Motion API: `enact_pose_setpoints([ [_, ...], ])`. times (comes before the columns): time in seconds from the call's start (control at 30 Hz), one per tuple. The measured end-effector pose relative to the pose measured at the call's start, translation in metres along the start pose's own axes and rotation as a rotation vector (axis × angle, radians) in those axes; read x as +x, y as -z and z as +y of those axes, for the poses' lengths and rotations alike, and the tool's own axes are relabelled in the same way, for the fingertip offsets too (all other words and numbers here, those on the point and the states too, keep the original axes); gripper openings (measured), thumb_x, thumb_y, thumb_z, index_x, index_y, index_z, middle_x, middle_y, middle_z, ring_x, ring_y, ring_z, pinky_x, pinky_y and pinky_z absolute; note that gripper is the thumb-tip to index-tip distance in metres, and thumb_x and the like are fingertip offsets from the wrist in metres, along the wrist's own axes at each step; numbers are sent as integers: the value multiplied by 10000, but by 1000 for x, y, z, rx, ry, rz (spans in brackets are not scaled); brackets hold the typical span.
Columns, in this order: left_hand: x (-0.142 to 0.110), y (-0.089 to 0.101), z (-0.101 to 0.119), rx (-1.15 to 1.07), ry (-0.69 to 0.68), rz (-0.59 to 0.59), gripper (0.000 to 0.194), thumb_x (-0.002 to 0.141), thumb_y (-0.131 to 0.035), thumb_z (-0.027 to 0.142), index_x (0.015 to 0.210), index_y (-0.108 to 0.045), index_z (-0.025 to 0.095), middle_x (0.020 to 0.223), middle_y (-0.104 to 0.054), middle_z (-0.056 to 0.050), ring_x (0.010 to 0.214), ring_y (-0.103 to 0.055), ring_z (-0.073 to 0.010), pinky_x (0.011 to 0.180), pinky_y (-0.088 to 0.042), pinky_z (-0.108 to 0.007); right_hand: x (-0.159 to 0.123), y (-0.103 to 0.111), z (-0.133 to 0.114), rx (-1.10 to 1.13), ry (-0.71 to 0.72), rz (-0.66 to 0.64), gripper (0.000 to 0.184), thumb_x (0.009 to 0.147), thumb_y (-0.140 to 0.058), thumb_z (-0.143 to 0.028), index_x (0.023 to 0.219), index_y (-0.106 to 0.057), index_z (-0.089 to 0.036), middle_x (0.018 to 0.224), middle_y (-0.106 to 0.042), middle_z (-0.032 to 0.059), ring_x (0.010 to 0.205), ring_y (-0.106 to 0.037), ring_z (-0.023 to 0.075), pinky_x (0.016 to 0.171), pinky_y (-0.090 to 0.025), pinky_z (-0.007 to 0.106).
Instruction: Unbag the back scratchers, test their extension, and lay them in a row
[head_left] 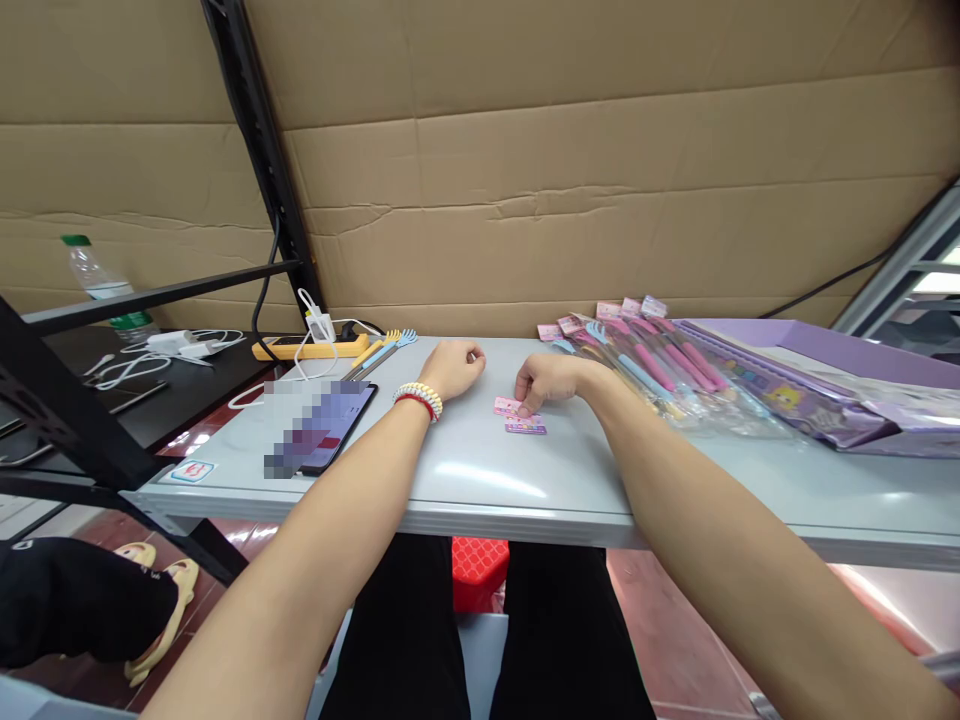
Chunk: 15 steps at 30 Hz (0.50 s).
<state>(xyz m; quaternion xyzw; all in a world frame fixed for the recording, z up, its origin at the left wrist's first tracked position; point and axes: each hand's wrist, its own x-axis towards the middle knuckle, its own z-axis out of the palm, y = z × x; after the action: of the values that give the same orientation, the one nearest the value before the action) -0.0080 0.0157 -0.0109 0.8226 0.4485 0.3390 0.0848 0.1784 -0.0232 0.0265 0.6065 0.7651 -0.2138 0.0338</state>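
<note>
My right hand (546, 380) rests on the grey table (480, 480), its fingers curled and pinching a small pink card (508, 406). A second small purple card (525, 427) lies just in front of it. My left hand (452, 367) lies a little to the left as a loose fist on the tabletop, with nothing visible in it. Bead bracelets (418, 398) circle my left wrist.
A pile of bagged pink and blue utensil sets (645, 355) and purple packages (795, 395) fills the table's right side. A phone (330, 425) lies at left, with loose forks (386, 350), a yellow power strip (307, 347), chargers and a water bottle (97, 280) beyond. Another person's feet (161, 600) show lower left.
</note>
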Motion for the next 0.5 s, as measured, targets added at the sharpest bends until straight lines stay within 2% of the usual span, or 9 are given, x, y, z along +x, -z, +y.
enact_pose_setpoints([
  [0.13, 0, 1, 1, 0, 0, -13, 225, 766, -513, 266, 824, -710, 175, 802, -699, -51, 747, -600, -184, 708, -446, -288, 1, -1, 0, 38, 19, 0, 409, 443, -806, -431, 732, -651, -185, 706, -612, -6, 698, -524, 147, 595, -376, 235],
  [0.27, -1, 2, 2, 19, 0, -20, 226, 774, -508, 267, 832, -707, 178, 793, -699, -43, 735, -600, -174, 698, -446, -280, 0, -1, 2, 207, 106, 12, 317, 487, -787, -354, 683, -617, -170, 616, -554, -22, 582, -449, 93, 537, -342, 218],
  [0.4, -1, 2, 2, 28, -7, -19, 226, 779, -506, 269, 830, -706, 179, 789, -701, -39, 730, -601, -170, 688, -446, -274, -7, 2, 4, 399, 170, -41, 334, 493, -785, -374, 678, -608, -159, 521, -482, -35, 496, -377, 70, 475, -280, 216],
  [0.5, -1, 2, 1, 34, -13, -25, 226, 782, -505, 272, 826, -706, 178, 794, -703, -39, 733, -604, -170, 694, -447, -276, -10, 4, 5, 399, 161, -91, 374, 440, -809, -396, 654, -625, -150, 508, -480, -29, 485, -361, 69, 461, -257, 220],
])
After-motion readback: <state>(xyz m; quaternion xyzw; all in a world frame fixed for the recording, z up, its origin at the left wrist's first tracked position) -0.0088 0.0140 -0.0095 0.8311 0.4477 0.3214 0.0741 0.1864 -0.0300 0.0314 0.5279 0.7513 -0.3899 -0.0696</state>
